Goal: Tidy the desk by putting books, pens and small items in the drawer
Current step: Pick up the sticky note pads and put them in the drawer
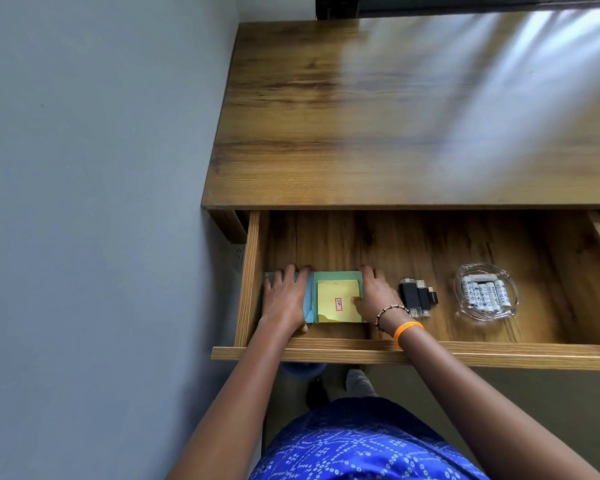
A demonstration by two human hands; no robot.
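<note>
Drawer (426,355) pulled open under wooden desk top (413,109). Stack of books (336,301) lies flat in the drawer's left part, yellow cover with small red-framed label on top, green and blue ones beneath. Left hand (284,299) flat on the stack's left side, right hand (374,296) on its right edge, thumb on the yellow cover. Black USB adapters (418,297) just right of the stack; clear bag of batteries (485,296) further right.
</note>
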